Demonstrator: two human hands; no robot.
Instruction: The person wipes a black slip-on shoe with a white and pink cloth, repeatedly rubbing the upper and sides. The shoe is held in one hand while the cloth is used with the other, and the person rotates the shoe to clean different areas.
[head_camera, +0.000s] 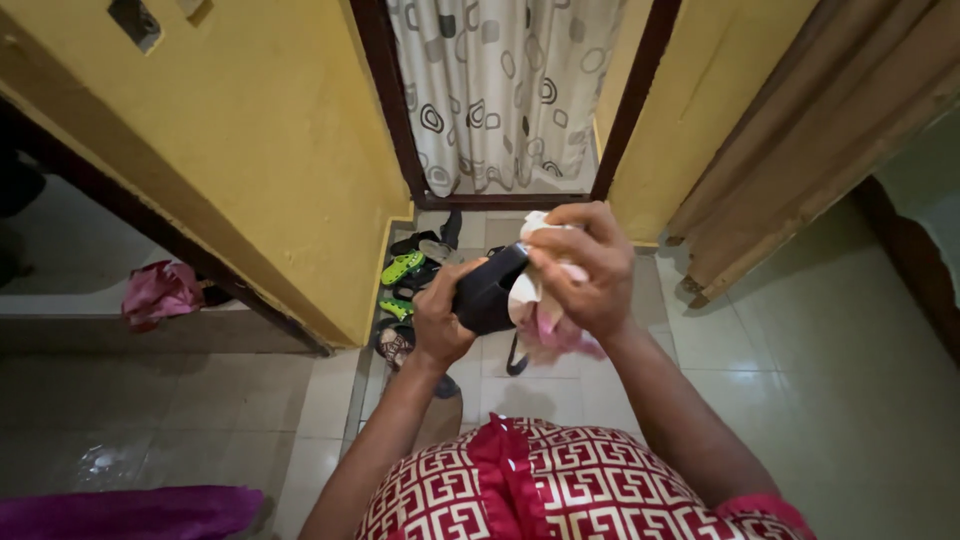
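My left hand (440, 318) grips a black shoe (487, 290) by its lower end, holding it up in front of me. My right hand (585, 265) is closed on a bunched white and pink cloth (540, 325), pressing it against the upper end of the shoe. A dark strap (514, 358) hangs down below the shoe. Both hands are close together at chest height above the tiled floor.
Several sandals, some green (402, 267), lie on the floor by the yellow wall (280, 150). A patterned white curtain (500, 90) hangs in the doorway ahead, a brown curtain (800, 150) at right. A pink cloth (160, 292) lies at left.
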